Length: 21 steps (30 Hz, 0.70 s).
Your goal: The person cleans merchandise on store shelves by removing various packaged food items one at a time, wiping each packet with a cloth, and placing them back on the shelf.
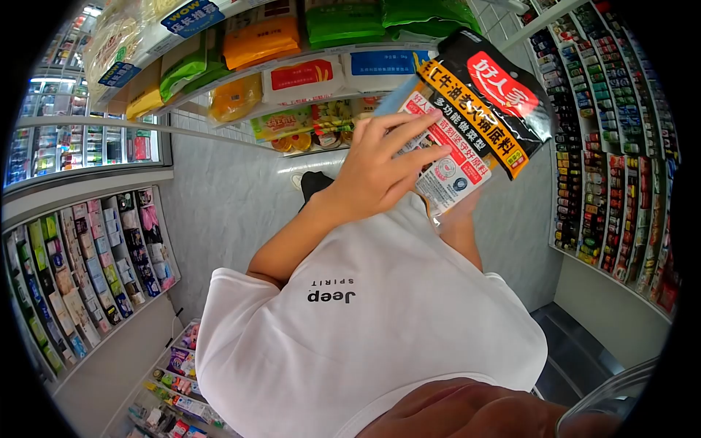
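Note:
A packet of hot pot soup base (pixel 504 109), black at the top with a yellow band and a red logo, is held up in front of my chest. Its lower part is red and white with printed text. My left hand (pixel 387 164) lies across the packet's left side, two fingers stretched over the printed face and the thumb out of sight. At the bottom edge, my right hand (pixel 461 219) supports the packet from below; most of its fingers are hidden behind the packet.
Ahead, a shelf (pixel 212 95) carries bagged goods in orange, green, white and blue. Rows of small packages fill a rack (pixel 87 263) on the left. Another tall rack (pixel 610 146) stands on the right. Grey floor (pixel 219 182) shows between them.

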{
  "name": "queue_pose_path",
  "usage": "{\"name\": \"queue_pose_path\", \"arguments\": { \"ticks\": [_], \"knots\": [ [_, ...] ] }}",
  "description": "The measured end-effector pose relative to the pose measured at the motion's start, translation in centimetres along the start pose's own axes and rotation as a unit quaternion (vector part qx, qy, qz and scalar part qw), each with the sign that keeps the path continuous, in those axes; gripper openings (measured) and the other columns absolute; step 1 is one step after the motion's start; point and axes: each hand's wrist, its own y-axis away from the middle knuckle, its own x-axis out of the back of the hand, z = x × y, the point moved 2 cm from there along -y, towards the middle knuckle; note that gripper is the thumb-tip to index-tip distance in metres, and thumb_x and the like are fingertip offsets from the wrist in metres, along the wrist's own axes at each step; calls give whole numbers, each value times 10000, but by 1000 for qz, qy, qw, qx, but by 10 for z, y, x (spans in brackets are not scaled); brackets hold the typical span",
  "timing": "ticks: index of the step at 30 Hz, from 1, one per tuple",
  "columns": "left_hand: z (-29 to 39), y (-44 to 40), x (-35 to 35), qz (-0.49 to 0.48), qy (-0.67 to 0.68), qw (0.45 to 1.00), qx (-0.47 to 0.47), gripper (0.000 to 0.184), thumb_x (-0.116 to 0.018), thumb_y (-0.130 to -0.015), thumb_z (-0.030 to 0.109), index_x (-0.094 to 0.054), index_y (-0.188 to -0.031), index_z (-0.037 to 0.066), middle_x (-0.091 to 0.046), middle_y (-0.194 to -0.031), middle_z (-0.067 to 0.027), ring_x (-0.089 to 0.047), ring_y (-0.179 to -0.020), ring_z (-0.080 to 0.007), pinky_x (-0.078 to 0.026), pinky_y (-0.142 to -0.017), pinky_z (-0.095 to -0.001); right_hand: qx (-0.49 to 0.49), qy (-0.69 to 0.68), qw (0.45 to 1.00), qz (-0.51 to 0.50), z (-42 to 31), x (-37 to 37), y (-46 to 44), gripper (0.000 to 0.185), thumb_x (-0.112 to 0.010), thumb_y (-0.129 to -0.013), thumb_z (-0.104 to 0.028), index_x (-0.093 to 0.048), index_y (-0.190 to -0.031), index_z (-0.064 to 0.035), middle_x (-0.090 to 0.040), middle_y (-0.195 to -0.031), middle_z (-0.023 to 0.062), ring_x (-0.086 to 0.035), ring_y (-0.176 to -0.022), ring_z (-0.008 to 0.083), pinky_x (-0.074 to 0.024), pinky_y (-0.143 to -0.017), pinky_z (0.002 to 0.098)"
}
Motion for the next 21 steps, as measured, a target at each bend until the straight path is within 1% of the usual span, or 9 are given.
{"name": "queue_pose_path", "arguments": {
  "ticks": [3, 4, 7, 8, 9, 11, 12, 16, 21],
  "knots": [
    [-20, 7, 5, 60, 34, 997, 36, 406, -666, -793, 41, -657, -1197, 83, -469, -1427, -185, -479, -1210, -320, -361, -1017, -419, 10, 106, 981, 161, 2, -33, 0, 552, -453, -961, -438, -499, -1343, -43, -587, -1279, 171, -610, -1127, 314, -523, -933, 460],
    [-27, 14, 5, 109, 36, 989, 93, 554, -708, -785, 76, -555, -1317, 74, -458, -1427, -175, -463, -1248, -309, -362, -1042, -418, 3, 123, 975, 185, 2, -36, 0, 545, -456, -961, -435, -503, -1337, -43, -591, -1271, 170, -614, -1114, 312, -527, -923, 458],
    [-43, 23, -5, 199, 327, 890, 246, 655, -733, -805, 141, -451, -1391, 64, -457, -1403, -167, -431, -1290, -292, -339, -1078, -415, -20, 160, 960, 227, 6, -37, -1, 525, -465, -961, -427, -515, -1317, -44, -604, -1248, 164, -628, -1078, 306, -538, -895, 451],
    [-52, 29, -8, 160, 368, 878, 259, 680, -666, -867, 183, -338, -1448, 50, -484, -1377, -153, -459, -1292, -262, -368, -1084, -389, -29, 168, 957, 236, 7, -36, -1, 519, -468, -961, -425, -519, -1311, -45, -609, -1240, 162, -633, -1065, 303, -542, -886, 449],
    [-57, 38, -10, 142, 482, 804, 317, 664, -645, -877, 195, -337, -1448, 53, -494, -1368, -148, -484, -1270, -250, -389, -1067, -381, -38, 176, 953, 242, 7, -37, -1, 512, -471, -961, -422, -523, -1304, -45, -613, -1232, 160, -638, -1053, 301, -545, -877, 447],
    [-58, 53, -16, 98, 676, 603, 411, 634, -602, -897, 220, -337, -1450, 59, -514, -1350, -138, -533, -1224, -226, -432, -1035, -367, -54, 189, 947, 254, 8, -38, 0, 500, -477, -961, -417, -530, -1291, -46, -622, -1216, 157, -647, -1029, 297, -553, -858, 443],
    [-54, 57, -19, 111, 675, 585, 437, 616, -539, -919, 224, -300, -1464, 65, -534, -1329, -134, -581, -1161, -202, -468, -999, -354, -63, 195, 944, 258, 10, -38, 1, 493, -480, -961, -414, -534, -1285, -46, -627, -1208, 155, -652, -1016, 294, -556, -848, 441],
    [-49, 51, -19, 156, 717, 582, 350, 592, -480, -930, 166, -260, -1470, 62, -535, -1322, -143, -576, -1168, -213, -472, -993, -365, -91, 222, 931, 276, 8, -42, 2, 468, -492, -961, -404, -550, -1259, -48, -644, -1176, 147, -671, -967, 285, -571, -811, 432],
    [-49, 49, -21, 187, 746, 536, 348, 528, -450, -929, 146, -317, -1432, 56, -552, -1289, -141, -589, -1141, -239, -477, -978, -388, -78, 196, 946, 245, 5, -33, -5, 421, -512, -962, -381, -576, -1212, -48, -672, -1123, 133, -698, -883, 269, -591, -749, 410]
  ]
}}
